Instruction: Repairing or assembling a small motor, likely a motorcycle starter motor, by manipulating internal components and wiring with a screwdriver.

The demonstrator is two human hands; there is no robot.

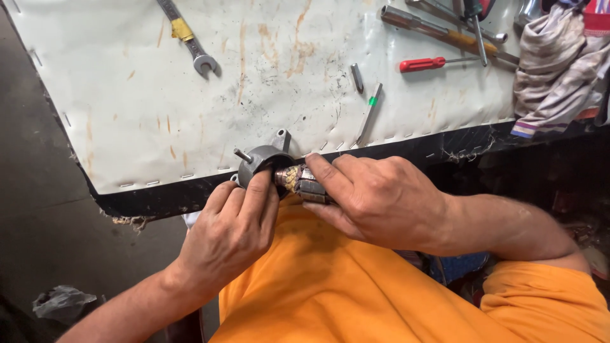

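Note:
My left hand (232, 225) grips a grey metal motor end housing (260, 157) with a short shaft and mounting ears, held at the near edge of the white workbench (140, 95). My right hand (375, 197) holds a motor armature (302, 181) with copper windings, its end pushed into the housing. Both hands meet just over the bench edge, above my orange-clothed lap (356, 286).
On the bench lie a spanner with yellow tape (188, 38), a red-handled screwdriver (426, 63), a long yellow-handled tool (445, 32), a small metal bit (357, 77) and a thin rod with a green band (370, 109). Crumpled cloth (559, 63) sits at the right.

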